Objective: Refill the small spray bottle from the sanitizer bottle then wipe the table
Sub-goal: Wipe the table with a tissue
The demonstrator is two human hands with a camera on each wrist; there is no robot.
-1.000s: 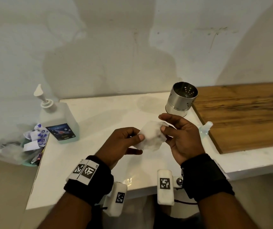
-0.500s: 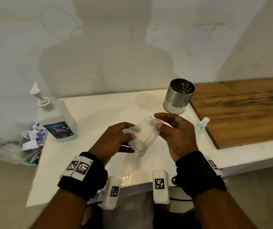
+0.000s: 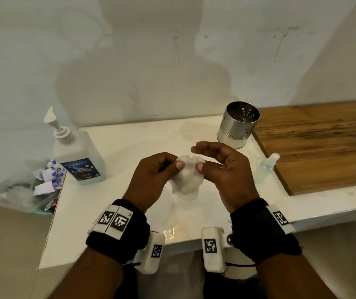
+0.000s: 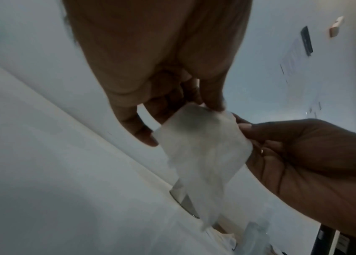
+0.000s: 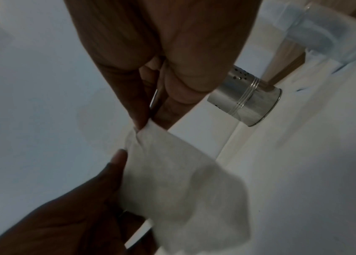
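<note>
Both hands hold a crumpled white tissue (image 3: 186,180) above the white table (image 3: 112,201). My left hand (image 3: 151,178) pinches its upper left edge between thumb and fingers. My right hand (image 3: 222,169) pinches the upper right corner with thumb and finger, the other fingers loosely curved. The tissue (image 4: 203,155) hangs down from both pinches; it also shows in the right wrist view (image 5: 179,186). The small spray bottle (image 3: 265,167) with pale liquid stands at the right, beside the wooden board. The large sanitizer pump bottle (image 3: 75,156) stands at the table's back left.
A perforated steel cup (image 3: 237,127) stands behind my right hand. A wooden board (image 3: 323,143) covers the table's right part. A clear bag of wrappers (image 3: 28,188) sits off the table's left edge. A wall rises just behind the table.
The tissue has been gathered from a flatter sheet into a crumpled bunch hanging lower. Both hands have drawn closer together, and the pinches have shifted to its top edge.
</note>
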